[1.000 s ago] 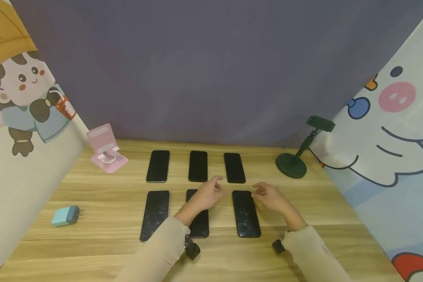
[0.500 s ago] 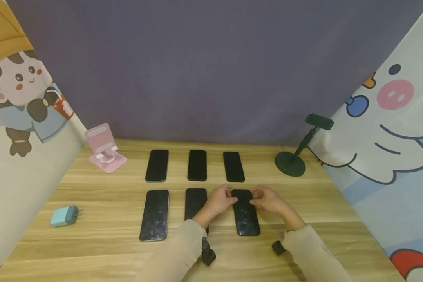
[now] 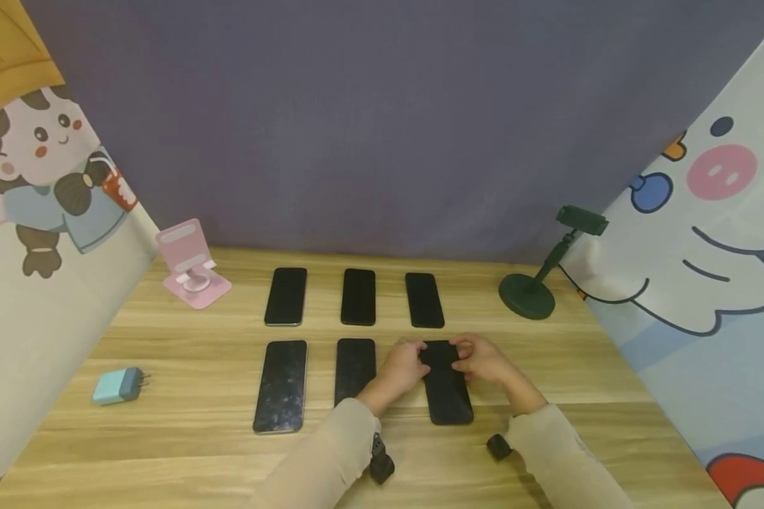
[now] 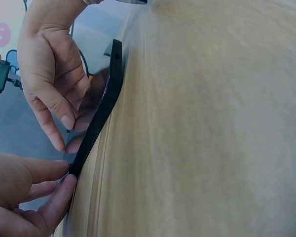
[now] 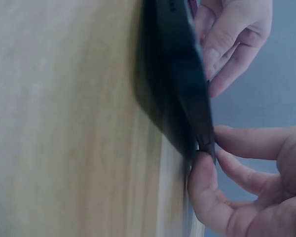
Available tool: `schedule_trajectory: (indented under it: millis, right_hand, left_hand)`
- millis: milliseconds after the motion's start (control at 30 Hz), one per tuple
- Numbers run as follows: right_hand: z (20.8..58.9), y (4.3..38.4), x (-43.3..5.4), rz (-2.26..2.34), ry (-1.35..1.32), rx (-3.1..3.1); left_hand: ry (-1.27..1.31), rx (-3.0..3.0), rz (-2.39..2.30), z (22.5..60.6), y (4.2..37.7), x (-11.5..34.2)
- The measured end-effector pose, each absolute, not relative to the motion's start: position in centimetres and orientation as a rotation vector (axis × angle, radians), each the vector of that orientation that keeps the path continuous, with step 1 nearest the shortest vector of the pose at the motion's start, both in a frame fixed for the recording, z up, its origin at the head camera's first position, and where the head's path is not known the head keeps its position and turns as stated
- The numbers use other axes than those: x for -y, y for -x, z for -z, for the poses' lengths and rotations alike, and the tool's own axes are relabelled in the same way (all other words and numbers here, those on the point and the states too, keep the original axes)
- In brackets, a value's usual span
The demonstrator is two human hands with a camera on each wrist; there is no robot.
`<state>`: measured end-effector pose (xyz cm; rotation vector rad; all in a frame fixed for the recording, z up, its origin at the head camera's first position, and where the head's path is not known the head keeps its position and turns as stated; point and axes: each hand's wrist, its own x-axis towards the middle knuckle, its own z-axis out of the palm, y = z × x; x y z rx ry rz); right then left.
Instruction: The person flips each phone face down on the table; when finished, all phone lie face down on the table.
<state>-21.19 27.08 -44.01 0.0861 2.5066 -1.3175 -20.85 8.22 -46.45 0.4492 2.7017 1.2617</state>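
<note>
In the head view, my left hand [image 3: 400, 369] and right hand [image 3: 486, 360] pinch the far end of a black smartphone [image 3: 448, 397], one at each side. This is the right-hand phone of the near row. In the left wrist view, the left thumb and fingers [image 4: 56, 170] grip the phone's edge, while the right hand [image 4: 54, 74] is on its other side. The right wrist view shows the right hand [image 5: 261, 182] pinching a corner of the phone [image 5: 180, 59], which stands tilted over the wooden table with a dark shadow beneath. The fingers of both hands partly cover its corners.
Beside it lie a middle phone [image 3: 355, 367], partly behind the left forearm, and a left phone [image 3: 281, 385]. Three more phones, including the far-right one [image 3: 424, 300], form the back row. A pink phone stand [image 3: 194, 265], a green stand [image 3: 527, 295] and a blue charger [image 3: 117, 387] surround them.
Both hands have closed in on the near-right phone, the left moving right from above the middle phone. They now pinch its far corners, and the screen's smudgy reflection has gone.
</note>
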Motion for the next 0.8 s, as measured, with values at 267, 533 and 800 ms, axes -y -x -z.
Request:
schedule_trajectory:
  millis: [267,533,800]
  right_hand:
    - [43.7,21.5,-27.4,1.368,-0.043,-2.468]
    - [42.7,21.4,-28.0,1.422,0.104,-2.415]
    - [41.7,21.4,-28.1,1.531,0.202,-2.352]
  left_hand:
    - [-0.431,-2.717,-1.22,46.4,21.1,-8.4]
    - [-0.441,-2.695,-1.244,46.3,21.0,-8.5]
    - [-0.495,-2.728,-1.294,46.4,20.7,-8.5]
